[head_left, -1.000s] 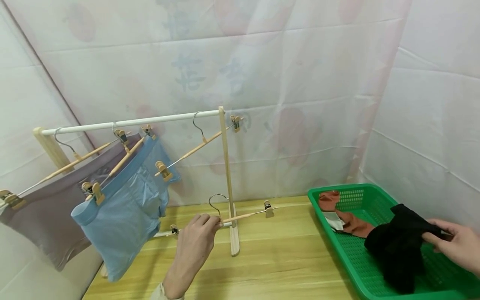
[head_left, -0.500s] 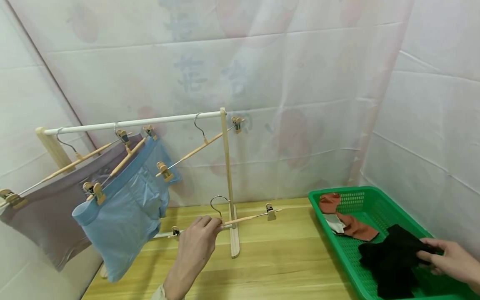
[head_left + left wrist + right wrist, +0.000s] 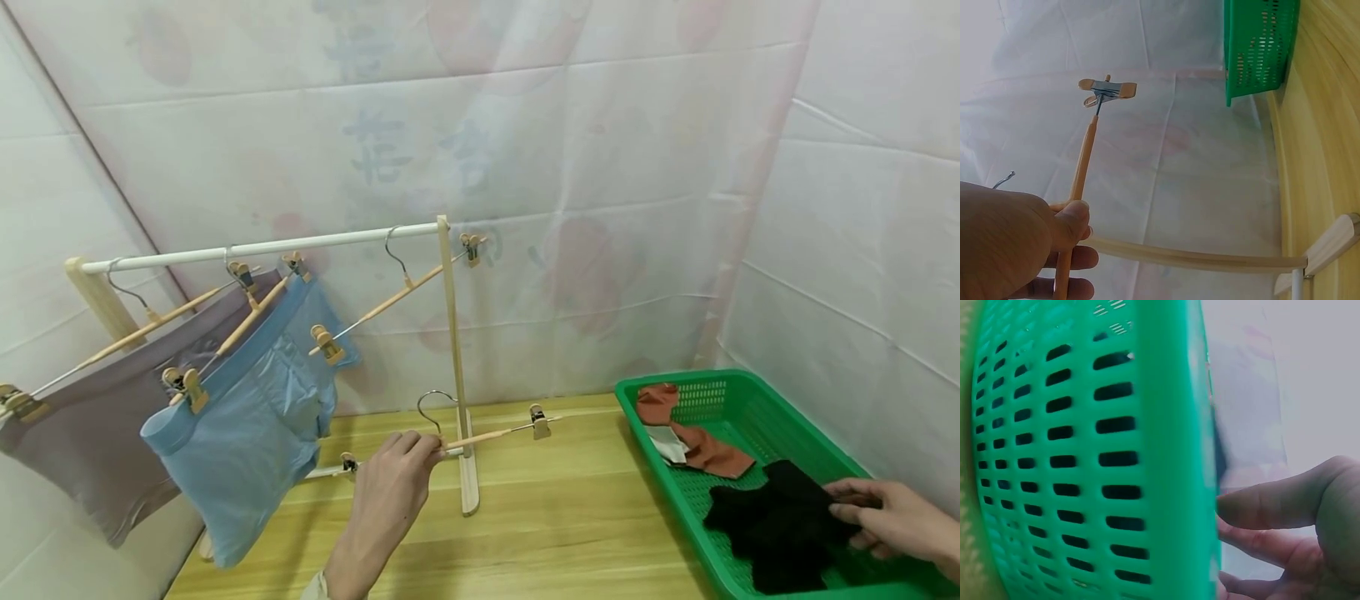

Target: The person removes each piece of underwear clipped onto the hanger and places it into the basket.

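In the head view my left hand (image 3: 393,487) grips the middle of a wooden clip hanger (image 3: 480,437) above the table, its hook pointing up. The left wrist view shows my thumb and fingers round the rod, with one clip (image 3: 1107,90) at the far end. At the right, my right hand (image 3: 896,521) reaches into a green basket (image 3: 701,533) and pinches the edge of a bunched black garment (image 3: 787,529) lying there. The basket wall (image 3: 1172,450) hides that garment almost wholly in the right wrist view, where my thumb and fingers show behind the rim.
A drying rack (image 3: 300,243) at the left bears a mauve garment (image 3: 97,442), blue shorts (image 3: 247,425) and a bare clip hanger (image 3: 397,296). An orange-red garment (image 3: 712,450) with a white patch lies in the basket. Fabric walls surround the wooden table (image 3: 570,533).
My right hand has lowered the black garment further into the basket and shifted slightly left, so the cloth lies flatter. The left hand and its hanger have barely moved.
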`<state>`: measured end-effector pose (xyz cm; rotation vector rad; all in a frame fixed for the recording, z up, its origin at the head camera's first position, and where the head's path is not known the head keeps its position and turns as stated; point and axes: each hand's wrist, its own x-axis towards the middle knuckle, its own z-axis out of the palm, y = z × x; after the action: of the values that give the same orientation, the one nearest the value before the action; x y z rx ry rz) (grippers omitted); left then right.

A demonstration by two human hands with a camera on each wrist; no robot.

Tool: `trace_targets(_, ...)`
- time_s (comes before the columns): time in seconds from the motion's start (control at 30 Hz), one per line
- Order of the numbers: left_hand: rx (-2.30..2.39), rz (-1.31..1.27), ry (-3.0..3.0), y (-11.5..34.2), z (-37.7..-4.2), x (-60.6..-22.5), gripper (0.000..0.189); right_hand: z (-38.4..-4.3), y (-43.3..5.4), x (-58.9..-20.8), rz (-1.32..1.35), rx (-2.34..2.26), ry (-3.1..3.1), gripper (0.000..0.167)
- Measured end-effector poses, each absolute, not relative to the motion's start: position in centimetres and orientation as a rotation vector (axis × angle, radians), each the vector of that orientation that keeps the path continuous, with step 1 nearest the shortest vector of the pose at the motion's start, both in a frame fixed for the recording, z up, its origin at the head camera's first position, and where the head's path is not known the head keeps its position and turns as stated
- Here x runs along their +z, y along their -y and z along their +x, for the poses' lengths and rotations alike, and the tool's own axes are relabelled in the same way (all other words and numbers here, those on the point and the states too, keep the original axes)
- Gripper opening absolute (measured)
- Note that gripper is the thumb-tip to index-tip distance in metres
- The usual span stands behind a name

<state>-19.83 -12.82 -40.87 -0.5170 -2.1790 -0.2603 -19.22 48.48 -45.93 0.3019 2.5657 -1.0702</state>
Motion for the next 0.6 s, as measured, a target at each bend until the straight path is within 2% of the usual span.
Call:
trace_targets(0.17, -0.265, -0.508, 2.184, 12.8, -19.8, -40.7, 0.010, -19.1, -48.6, -45.4, 0.256, -1.105, -2.589, 0.044)
trace_targets(0.6, -0.245, -0.518, 2.150, 13.0, -19.8, -40.5, 0.009, -19.9, -47.7, -43.5, 0.222, -0.988, -2.717, 0.065)
